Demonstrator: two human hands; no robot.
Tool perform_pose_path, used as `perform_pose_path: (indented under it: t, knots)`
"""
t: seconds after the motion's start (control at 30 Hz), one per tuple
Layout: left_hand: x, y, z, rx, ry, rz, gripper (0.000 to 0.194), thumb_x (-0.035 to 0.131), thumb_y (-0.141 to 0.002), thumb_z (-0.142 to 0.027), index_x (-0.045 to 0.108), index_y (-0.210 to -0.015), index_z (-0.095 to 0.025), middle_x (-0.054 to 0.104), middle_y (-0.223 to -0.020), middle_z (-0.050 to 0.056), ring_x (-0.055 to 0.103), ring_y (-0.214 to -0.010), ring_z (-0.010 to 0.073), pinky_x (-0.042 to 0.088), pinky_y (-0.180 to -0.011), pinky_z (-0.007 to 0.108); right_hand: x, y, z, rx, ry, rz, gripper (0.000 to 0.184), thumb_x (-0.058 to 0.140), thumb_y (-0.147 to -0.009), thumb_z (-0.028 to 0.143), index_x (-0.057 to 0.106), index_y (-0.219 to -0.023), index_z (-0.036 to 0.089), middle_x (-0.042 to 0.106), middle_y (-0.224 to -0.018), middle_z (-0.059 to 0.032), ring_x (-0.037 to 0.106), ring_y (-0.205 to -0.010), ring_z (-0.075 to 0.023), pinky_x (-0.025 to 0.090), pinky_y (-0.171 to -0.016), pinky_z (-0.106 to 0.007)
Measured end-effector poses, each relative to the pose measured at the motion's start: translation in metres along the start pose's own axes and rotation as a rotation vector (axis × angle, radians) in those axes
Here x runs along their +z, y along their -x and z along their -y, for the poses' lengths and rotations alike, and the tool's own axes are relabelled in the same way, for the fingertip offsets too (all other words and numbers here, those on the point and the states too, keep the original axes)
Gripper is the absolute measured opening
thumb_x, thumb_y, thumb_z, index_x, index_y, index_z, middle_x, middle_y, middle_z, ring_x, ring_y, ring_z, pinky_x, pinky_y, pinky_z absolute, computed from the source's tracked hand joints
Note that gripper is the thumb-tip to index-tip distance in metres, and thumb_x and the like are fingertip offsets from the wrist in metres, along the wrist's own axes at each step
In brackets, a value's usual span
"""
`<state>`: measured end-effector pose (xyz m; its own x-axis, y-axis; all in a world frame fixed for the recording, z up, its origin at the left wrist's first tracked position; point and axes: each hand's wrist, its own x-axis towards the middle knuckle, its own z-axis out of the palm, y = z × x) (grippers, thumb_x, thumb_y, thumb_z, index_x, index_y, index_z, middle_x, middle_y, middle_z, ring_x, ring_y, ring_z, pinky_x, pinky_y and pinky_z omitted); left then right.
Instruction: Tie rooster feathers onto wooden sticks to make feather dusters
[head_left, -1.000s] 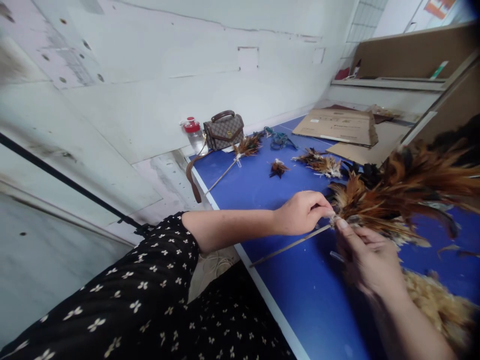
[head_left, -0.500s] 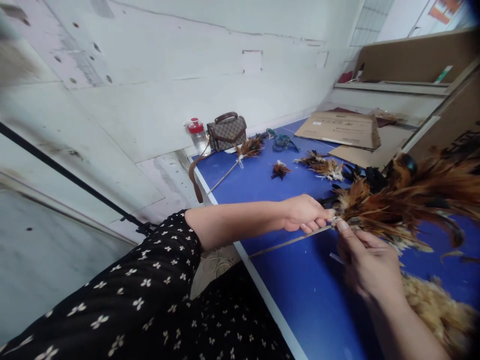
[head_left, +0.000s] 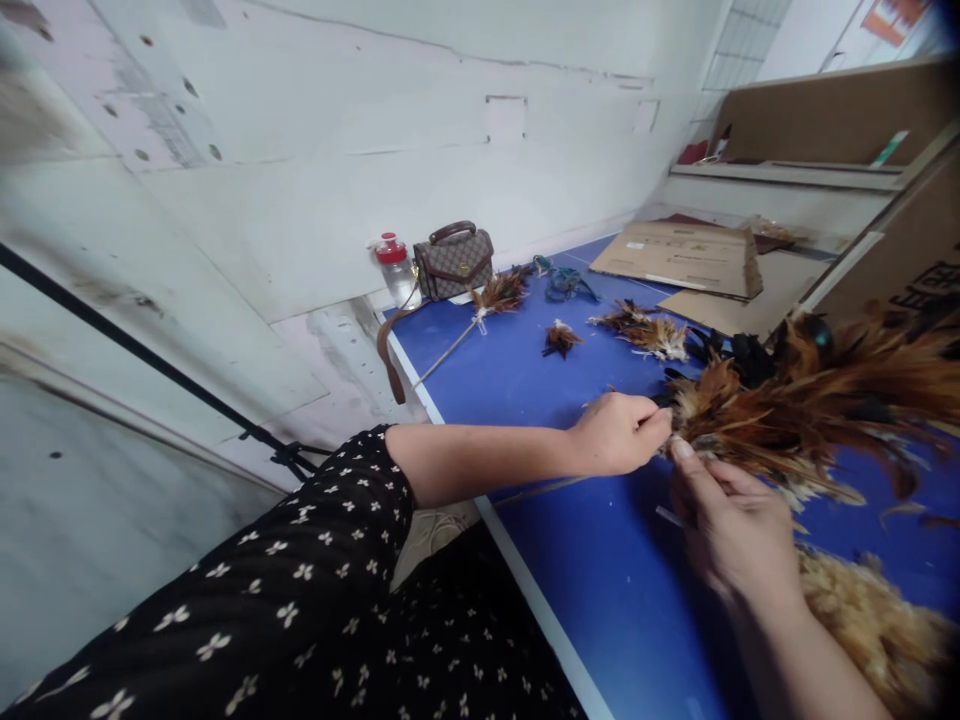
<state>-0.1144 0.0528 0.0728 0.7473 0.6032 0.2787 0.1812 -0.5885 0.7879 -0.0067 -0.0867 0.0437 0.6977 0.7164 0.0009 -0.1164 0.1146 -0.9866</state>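
Note:
A feather duster (head_left: 817,400) with brown and black feathers on a thin stick (head_left: 544,490) lies across the blue table. My right hand (head_left: 739,525) pinches its feather base between thumb and fingers. A short clear strip (head_left: 670,516) sticks out beside that hand. Right against the base, my left hand (head_left: 622,433) is closed in a fist, thumb pressed on the curled fingers. What it grips is hidden; the stick passes under it. Pale tan feathers (head_left: 874,625) lie below my right forearm.
Another small feather duster (head_left: 499,292) lies near a brown handbag (head_left: 454,263) and a red-capped bottle (head_left: 394,268). Loose feather bunches (head_left: 561,340) are spread over the blue table (head_left: 600,600). Flattened cardboard (head_left: 679,262) is at the back right, and a white wall (head_left: 300,200) stands behind.
My left hand has turned and closed into a tighter fist, now covering the part of the stick beside the feathers. My right hand keeps its pinch at nearly the same place.

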Motion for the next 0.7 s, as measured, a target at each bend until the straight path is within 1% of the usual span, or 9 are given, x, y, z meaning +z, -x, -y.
perform_pose_path:
  t: [0.07, 0.13, 0.23, 0.3, 0.37, 0.47, 0.57, 0.63, 0.7]
  knots:
    - [0.000, 0.002, 0.002, 0.178, -0.102, -0.044, 0.049, 0.052, -0.114, -0.044, 0.054, -0.070, -0.022, 0.059, -0.073, 0.001, 0.052, -0.073, 0.0145, 0.042, -0.073, 0.031, -0.001, 0.000, -0.002, 0.004, -0.001, -0.026, 0.067, 0.109, -0.068, 0.068, 0.063, -0.066, 0.018, 0.047, -0.060, 0.0058, 0.035, -0.054, -0.0068, 0.027, -0.044, -0.020]
    - [0.000, 0.003, 0.006, 0.334, -0.209, -0.089, 0.047, 0.052, -0.116, -0.043, 0.061, -0.076, -0.021, 0.068, -0.082, 0.006, 0.061, -0.080, 0.0168, 0.048, -0.080, 0.032, -0.002, -0.001, -0.005, 0.008, -0.017, -0.044, 0.065, 0.110, -0.066, 0.065, 0.066, -0.068, 0.018, 0.049, -0.061, 0.0058, 0.035, -0.056, -0.0068, 0.028, -0.045, -0.020]
    - [0.004, 0.004, 0.012, 0.450, -0.287, -0.162, 0.045, 0.050, -0.118, -0.043, 0.070, -0.084, -0.019, 0.074, -0.087, 0.010, 0.069, -0.085, 0.0194, 0.054, -0.085, 0.034, -0.004, -0.002, -0.009, -0.001, -0.024, -0.050, 0.061, 0.111, -0.067, 0.062, 0.070, -0.072, 0.017, 0.051, -0.064, 0.0052, 0.037, -0.058, -0.0073, 0.030, -0.047, -0.020]
    - [0.007, 0.003, 0.014, 0.482, -0.252, -0.199, 0.041, 0.055, -0.117, -0.040, 0.073, -0.088, -0.018, 0.076, -0.087, 0.010, 0.071, -0.085, 0.0195, 0.057, -0.087, 0.034, -0.004, -0.002, -0.009, -0.009, -0.012, -0.058, 0.062, 0.109, -0.071, 0.063, 0.067, -0.069, 0.018, 0.050, -0.062, 0.0053, 0.037, -0.057, -0.0074, 0.028, -0.046, -0.020]
    - [0.012, 0.003, 0.014, 0.475, -0.164, -0.236, 0.033, 0.063, -0.114, -0.037, 0.074, -0.090, -0.018, 0.076, -0.087, 0.008, 0.073, -0.086, 0.0186, 0.059, -0.088, 0.033, -0.003, -0.002, -0.009, -0.010, -0.006, -0.063, 0.064, 0.108, -0.071, 0.065, 0.065, -0.068, 0.018, 0.049, -0.061, 0.0055, 0.036, -0.056, -0.0073, 0.026, -0.045, -0.020]
    - [0.018, 0.005, 0.012, 0.421, -0.008, -0.270, 0.028, 0.070, -0.112, -0.035, 0.075, -0.090, -0.018, 0.077, -0.088, 0.007, 0.074, -0.086, 0.0167, 0.061, -0.089, 0.031, -0.003, -0.003, -0.009, 0.000, -0.021, -0.051, 0.065, 0.111, -0.064, 0.065, 0.067, -0.069, 0.017, 0.049, -0.060, 0.0058, 0.036, -0.054, -0.0068, 0.026, -0.044, -0.020]
    - [0.023, 0.012, 0.011, 0.429, 0.073, -0.243, 0.029, 0.067, -0.113, -0.036, 0.076, -0.092, -0.017, 0.078, -0.091, 0.008, 0.074, -0.088, 0.0173, 0.063, -0.092, 0.033, -0.003, -0.005, -0.011, 0.004, -0.047, -0.078, 0.068, 0.113, -0.055, 0.064, 0.065, -0.066, 0.017, 0.049, -0.058, 0.0058, 0.037, -0.052, -0.0067, 0.027, -0.042, -0.020]
    - [0.026, 0.019, 0.014, 0.472, 0.050, -0.216, 0.028, 0.064, -0.114, -0.036, 0.079, -0.101, -0.016, 0.078, -0.098, 0.011, 0.075, -0.095, 0.0200, 0.064, -0.098, 0.038, -0.003, -0.007, -0.012, 0.008, -0.068, -0.106, 0.070, 0.114, -0.051, 0.065, 0.066, -0.067, 0.017, 0.050, -0.058, 0.0053, 0.039, -0.050, -0.0069, 0.028, -0.041, -0.020]
    - [0.028, 0.027, 0.018, 0.503, -0.014, -0.200, 0.029, 0.063, -0.113, -0.036, 0.081, -0.118, -0.013, 0.078, -0.110, 0.015, 0.074, -0.107, 0.0240, 0.064, -0.106, 0.044, -0.002, -0.008, -0.011, 0.029, -0.111, -0.115, 0.070, 0.116, -0.046, 0.064, 0.068, -0.068, 0.017, 0.051, -0.059, 0.0055, 0.039, -0.050, -0.0066, 0.029, -0.040, -0.020]
